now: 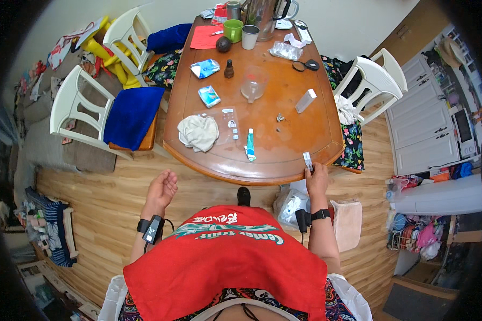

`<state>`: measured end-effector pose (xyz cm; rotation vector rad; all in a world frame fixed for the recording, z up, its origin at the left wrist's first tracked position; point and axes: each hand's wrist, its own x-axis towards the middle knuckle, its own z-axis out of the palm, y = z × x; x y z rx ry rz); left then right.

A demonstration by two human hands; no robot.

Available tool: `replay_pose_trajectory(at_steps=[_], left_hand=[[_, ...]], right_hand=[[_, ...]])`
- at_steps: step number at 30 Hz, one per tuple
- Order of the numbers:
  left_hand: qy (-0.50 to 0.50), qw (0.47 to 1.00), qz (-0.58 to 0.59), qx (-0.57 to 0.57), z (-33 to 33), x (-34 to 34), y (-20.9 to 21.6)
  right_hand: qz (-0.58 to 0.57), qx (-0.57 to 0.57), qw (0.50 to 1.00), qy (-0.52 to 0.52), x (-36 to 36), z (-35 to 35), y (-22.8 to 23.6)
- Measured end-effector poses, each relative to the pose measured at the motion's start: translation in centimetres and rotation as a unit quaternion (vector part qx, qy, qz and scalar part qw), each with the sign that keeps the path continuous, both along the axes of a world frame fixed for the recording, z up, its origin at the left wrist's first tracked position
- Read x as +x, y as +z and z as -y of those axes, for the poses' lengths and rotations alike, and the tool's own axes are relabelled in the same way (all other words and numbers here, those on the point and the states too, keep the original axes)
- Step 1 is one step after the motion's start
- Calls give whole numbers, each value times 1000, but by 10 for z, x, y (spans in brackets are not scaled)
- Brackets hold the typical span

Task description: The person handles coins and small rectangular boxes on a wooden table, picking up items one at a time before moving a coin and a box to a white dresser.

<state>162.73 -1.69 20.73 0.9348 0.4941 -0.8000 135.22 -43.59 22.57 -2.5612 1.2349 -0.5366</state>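
Right hand: the right hand [317,179] is up at the table's near edge, towards its right corner, fingers pinched on a small white packet [308,161] that stands upright just over the rim, likely propped there for support.
Left hand: the left hand [163,188] hangs short of the near edge, palm up, fingers loosely curled and holding nothing; it touches no object.
Nearest things: a teal-and-white tube [250,145] lies near the near edge, left of the packet, and a crumpled cream cloth [198,132] sits further left beside a clear plastic sheet [227,124] carrying small pieces.
Mid-table: a clear glass jug [253,87] stands about centre, a white box [306,100] to its right, a small dark bottle [229,69] and two blue-and-white sachets [205,68] to its left.
Far edge: a green mug [233,30], a grey cup [250,37] and a kettle crowd the far end of the wooden table [284,160].
Hard to make out: the packet's lower part is hidden by the fingers; the tiny bits at mid-table are too small to identify.
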Motion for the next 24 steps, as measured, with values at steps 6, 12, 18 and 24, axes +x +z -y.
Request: replay_pose_trajectory(at_steps=[6,12,18,24], left_hand=[[-12,1000,4,13,-2,-3,0],[4,999,5,46,-7,-7,4],[-34,995,47,80,3,-7,24],[-302,915,257,79,65,-13,86]], right_hand=[[-10,9,999,-37,11,11,-8],[106,118,987,-17,-6,30,-37],[182,202,962,15,10,9,5],[90,249,947,181,62,-43,85]])
